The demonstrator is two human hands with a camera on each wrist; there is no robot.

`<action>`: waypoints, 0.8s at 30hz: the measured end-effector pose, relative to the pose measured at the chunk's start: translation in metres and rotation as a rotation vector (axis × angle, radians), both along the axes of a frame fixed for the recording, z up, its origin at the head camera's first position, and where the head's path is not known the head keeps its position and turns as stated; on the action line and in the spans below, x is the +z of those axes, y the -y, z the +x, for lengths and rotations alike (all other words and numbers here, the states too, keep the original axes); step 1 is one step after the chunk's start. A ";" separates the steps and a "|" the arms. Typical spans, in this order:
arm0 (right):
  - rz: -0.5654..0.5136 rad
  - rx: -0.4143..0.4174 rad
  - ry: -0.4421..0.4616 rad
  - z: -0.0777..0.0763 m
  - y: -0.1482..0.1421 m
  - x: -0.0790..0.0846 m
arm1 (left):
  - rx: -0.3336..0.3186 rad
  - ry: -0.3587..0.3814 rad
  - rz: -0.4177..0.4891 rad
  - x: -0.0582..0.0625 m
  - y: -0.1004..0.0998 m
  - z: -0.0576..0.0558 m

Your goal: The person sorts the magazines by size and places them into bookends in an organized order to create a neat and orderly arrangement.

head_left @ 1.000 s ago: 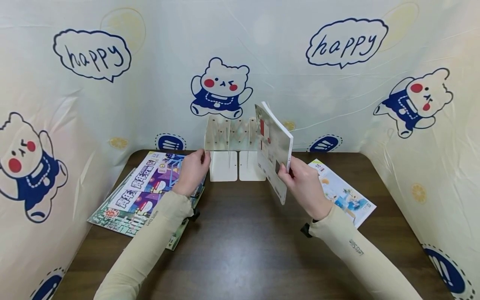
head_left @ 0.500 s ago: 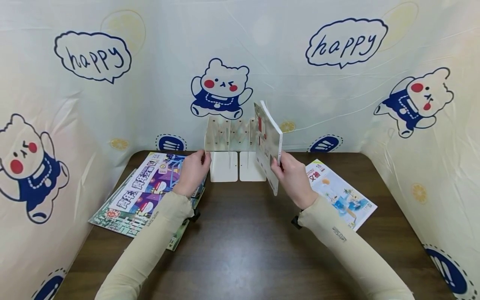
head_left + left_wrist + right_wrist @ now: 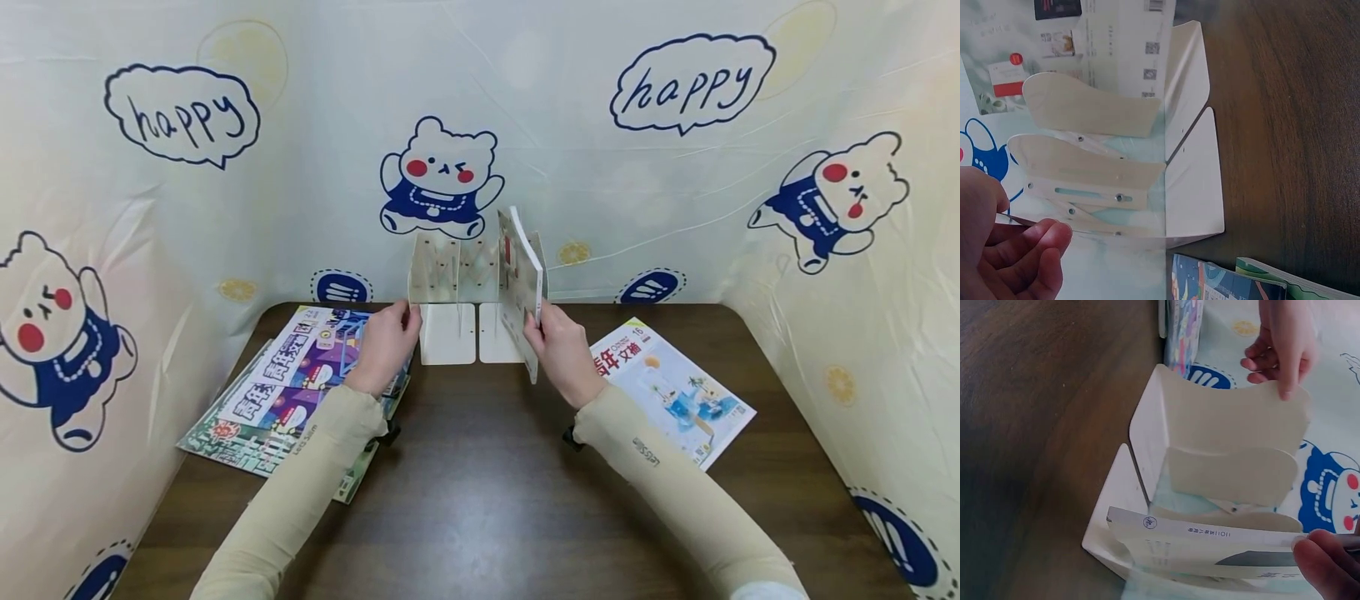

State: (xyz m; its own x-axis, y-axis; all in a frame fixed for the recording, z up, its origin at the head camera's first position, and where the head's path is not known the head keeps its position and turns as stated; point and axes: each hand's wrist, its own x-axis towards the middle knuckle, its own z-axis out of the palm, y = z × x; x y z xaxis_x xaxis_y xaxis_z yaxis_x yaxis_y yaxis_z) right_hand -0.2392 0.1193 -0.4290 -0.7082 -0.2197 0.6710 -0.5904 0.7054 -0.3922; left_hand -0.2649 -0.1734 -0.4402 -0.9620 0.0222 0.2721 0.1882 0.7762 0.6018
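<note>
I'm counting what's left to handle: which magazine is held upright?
The pale grey magazine, gripped by the right hand. Only it is on edge; the left-side pile and the blue-and-white magazine at right lie flat.

Two hands (image 3: 384, 346) (image 3: 564, 354), one rack (image 3: 447, 335), 4+ magazines (image 3: 517, 283)

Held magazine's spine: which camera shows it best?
Right wrist: the spine runs across close up, printing visible. Head shows it just as a thin white strip; left wrist shows a cover, no clear spine.
</note>
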 end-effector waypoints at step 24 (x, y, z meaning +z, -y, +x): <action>0.010 -0.028 0.039 -0.018 0.016 -0.026 | -0.002 0.006 0.000 0.001 -0.002 0.001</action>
